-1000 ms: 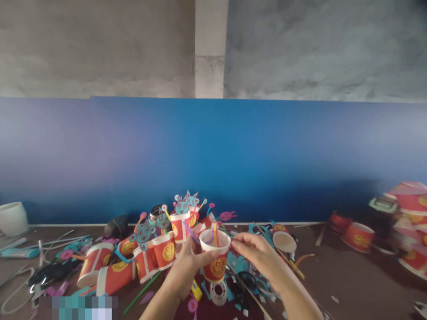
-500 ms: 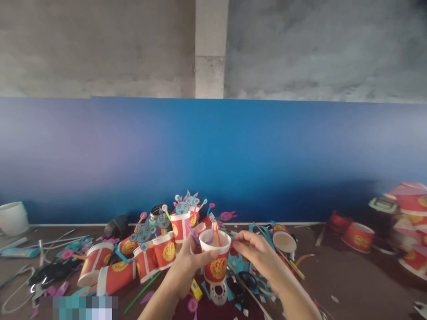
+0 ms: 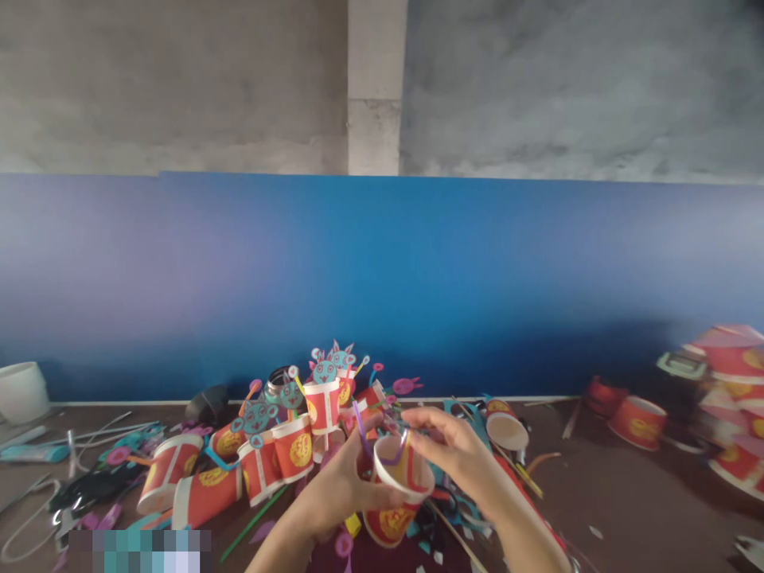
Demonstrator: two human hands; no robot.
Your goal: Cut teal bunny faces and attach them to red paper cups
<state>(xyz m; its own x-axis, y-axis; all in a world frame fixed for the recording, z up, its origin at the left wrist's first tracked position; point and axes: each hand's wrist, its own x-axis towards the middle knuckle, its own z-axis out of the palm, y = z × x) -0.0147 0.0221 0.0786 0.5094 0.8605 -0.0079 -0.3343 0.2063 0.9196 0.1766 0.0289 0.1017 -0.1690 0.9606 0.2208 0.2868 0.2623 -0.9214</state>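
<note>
My left hand (image 3: pixel 340 489) grips a red paper cup (image 3: pixel 399 497) with a gold emblem by its side and rim; the cup is tilted so its white inside faces me. A purple straw (image 3: pixel 382 446) curves over the rim, with an orange strip beside it. My right hand (image 3: pixel 457 454) is over the cup's rim, fingers pinched together at the straw's end. Both hands hover above the brown table (image 3: pixel 626 509).
A pile of decorated red cups with teal paper animal faces (image 3: pixel 280 446) lies to the left. An open red cup (image 3: pixel 507 430) lies right of my hands. More red cups (image 3: pixel 638 422) stand at the far right, a white bucket (image 3: pixel 24 391) far left. Straws and paper scraps litter the table.
The cup has tipped toward me and dropped a little lower. My right hand has moved left over the rim, bending the purple straw across it.
</note>
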